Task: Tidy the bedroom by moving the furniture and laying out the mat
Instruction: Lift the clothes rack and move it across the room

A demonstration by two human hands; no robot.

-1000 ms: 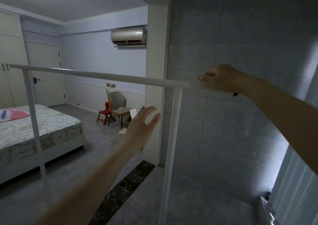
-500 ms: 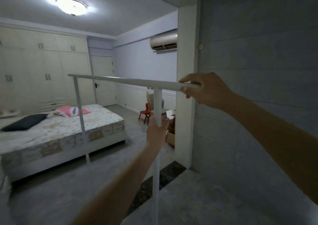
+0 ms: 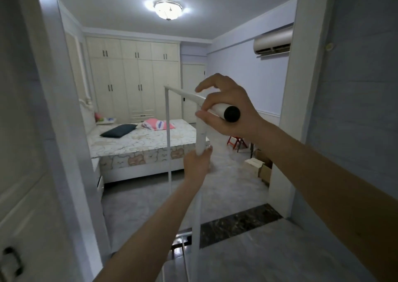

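I stand in a doorway holding a white metal clothes rack [image 3: 200, 139] that points end-on into the bedroom. My right hand [image 3: 226, 111] grips the near end of its top bar, just behind the black end cap [image 3: 232, 114], with the index finger lifted. My left hand [image 3: 197, 163] is wrapped around the near upright post below the bar. The far post [image 3: 167, 130] stands in front of the bed. No mat is in view.
A bed [image 3: 142, 146] with a dark pillow and a pink pillow fills the left of the room. White wardrobes [image 3: 133, 81] line the back wall. A red stool [image 3: 235, 141] and cardboard boxes [image 3: 257, 167] sit right. A door [image 3: 25, 152] and frame flank me; a dark threshold strip [image 3: 239, 223] crosses the floor.
The rack has swung from crosswise to end-on toward the bedroom. My left hand, open a second ago, now grips the upright post. My view has turned left onto the wardrobes.
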